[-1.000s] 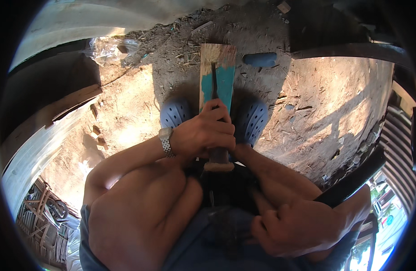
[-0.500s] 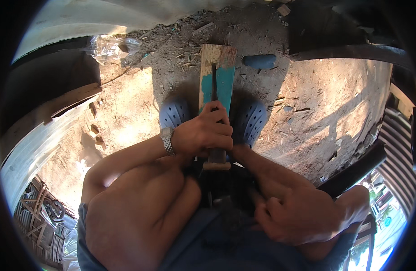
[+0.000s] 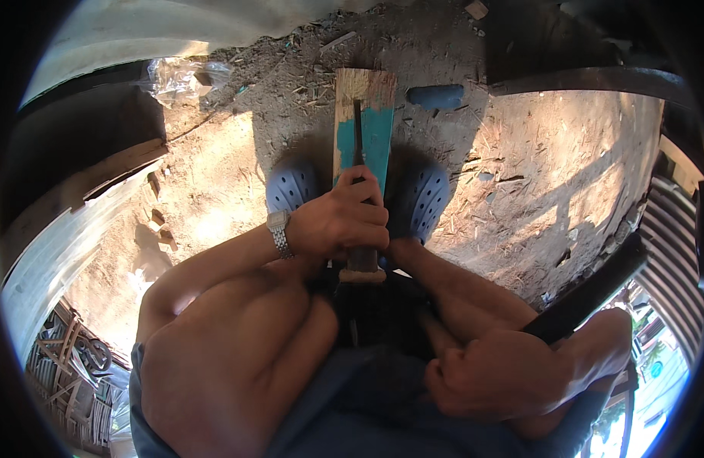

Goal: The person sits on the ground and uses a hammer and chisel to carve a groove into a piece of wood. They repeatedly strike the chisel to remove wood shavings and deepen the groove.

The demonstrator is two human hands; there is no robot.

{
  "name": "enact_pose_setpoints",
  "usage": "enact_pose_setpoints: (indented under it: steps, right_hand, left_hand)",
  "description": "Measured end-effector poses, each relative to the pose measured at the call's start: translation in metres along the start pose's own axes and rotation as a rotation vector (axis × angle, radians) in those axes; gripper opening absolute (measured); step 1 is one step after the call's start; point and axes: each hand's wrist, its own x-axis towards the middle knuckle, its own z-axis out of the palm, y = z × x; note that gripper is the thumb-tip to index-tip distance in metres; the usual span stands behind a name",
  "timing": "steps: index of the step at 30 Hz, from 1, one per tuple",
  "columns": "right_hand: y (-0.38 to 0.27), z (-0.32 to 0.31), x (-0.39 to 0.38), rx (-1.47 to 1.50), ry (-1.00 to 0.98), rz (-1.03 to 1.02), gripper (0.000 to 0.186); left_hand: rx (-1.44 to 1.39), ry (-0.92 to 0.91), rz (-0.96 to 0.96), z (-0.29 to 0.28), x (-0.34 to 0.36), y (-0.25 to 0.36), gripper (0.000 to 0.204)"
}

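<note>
My left hand (image 3: pixel 344 223), with a metal watch (image 3: pixel 279 233) on the wrist, is shut on the wooden handle of a long dark blade tool (image 3: pixel 358 145). The blade lies lengthwise along a teal-painted wooden plank (image 3: pixel 382 133), which rests on the dirt ground between my two blue perforated shoes (image 3: pixel 292 185) (image 3: pixel 422 200). My right hand (image 3: pixel 505 375) sits low at the right beside my knee, with its fingers curled into a fist and nothing visible in it. The plank's near end is hidden under my left hand.
Bare dirt strewn with wood chips spreads around. A blue-grey stone (image 3: pixel 436 95) lies right of the plank's far end. Corrugated metal sheets (image 3: pixel 54 252) curve along the left, a crumpled clear plastic bag (image 3: pixel 180 75) lies top left, and a dark beam (image 3: pixel 589 298) crosses at the right.
The blade has shifted slightly along the plank under my left hand. My right hand has stayed near my knee.
</note>
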Motion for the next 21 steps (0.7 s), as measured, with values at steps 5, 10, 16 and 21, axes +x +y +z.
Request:
enact_pose_setpoints:
  steps: [5, 10, 16, 21]
  right_hand:
    - [-0.011, -0.01, -0.001, -0.199, 0.068, 0.167, 0.017]
    - [-0.001, 0.0, 0.005, -0.036, 0.118, 0.125, 0.03]
    - [0.001, -0.005, 0.0, 0.103, -0.039, -0.096, 0.03]
    - [0.016, 0.001, -0.002, -0.019, -0.051, 0.003, 0.029]
  left_hand:
    - [-0.003, 0.005, 0.054, -0.001, 0.006, -0.006, 0.029]
    - [-0.012, -0.037, 0.013, -0.005, 0.002, -0.004, 0.028]
    - [0.004, -0.054, -0.012, 0.0, -0.001, -0.003, 0.03]
    - [0.032, -0.026, 0.014, -0.003, 0.003, -0.007, 0.029]
